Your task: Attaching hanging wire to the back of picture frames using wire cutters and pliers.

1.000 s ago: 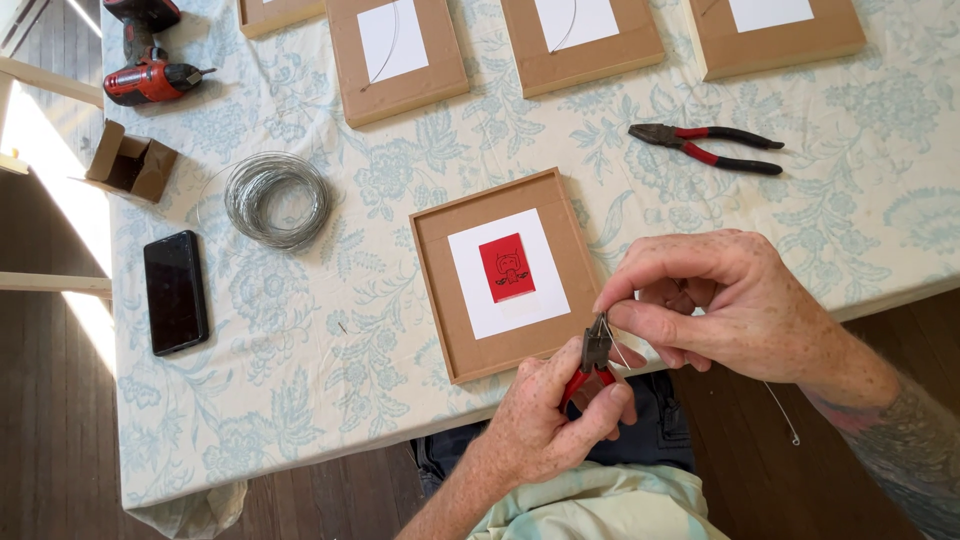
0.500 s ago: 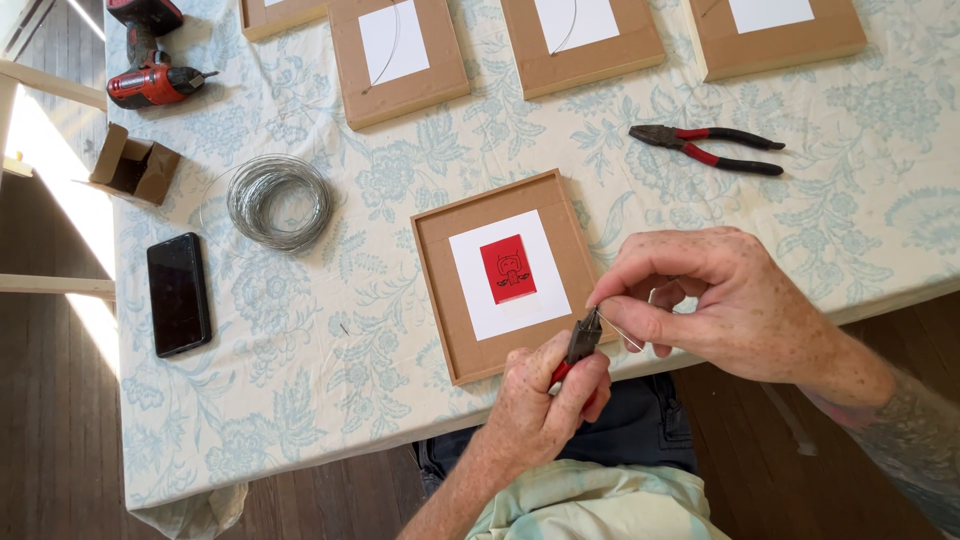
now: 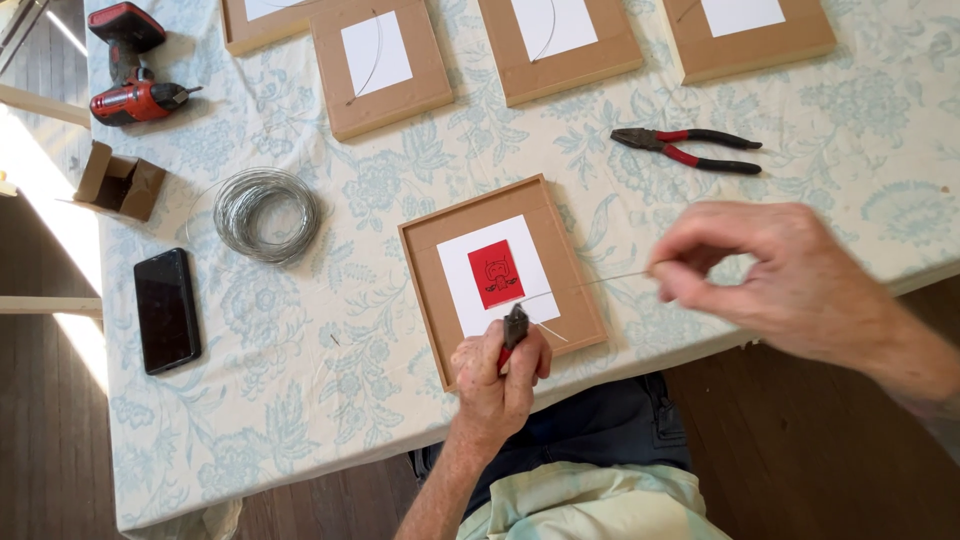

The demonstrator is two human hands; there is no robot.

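A brown picture frame (image 3: 560, 260) lies face down near the table's front edge, with a white sheet and a red label on its back. My left hand (image 3: 497, 382) grips small red-handled pliers (image 3: 513, 328) whose jaws clamp a thin wire (image 3: 590, 282) over the frame's lower part. My right hand (image 3: 790, 285) pinches the other end of that wire and holds it stretched out to the right, past the frame's edge.
Larger red-handled pliers (image 3: 690, 148) lie behind my right hand. A wire coil (image 3: 266, 212), a black phone (image 3: 166, 309), a small open cardboard box (image 3: 120, 182) and a red drill (image 3: 135, 70) sit at the left. Several more frames (image 3: 378, 62) line the far side.
My right hand has moved away to the right, drawing the wire taut from the pliers. My left hand has shifted slightly left with the pliers over the frame.
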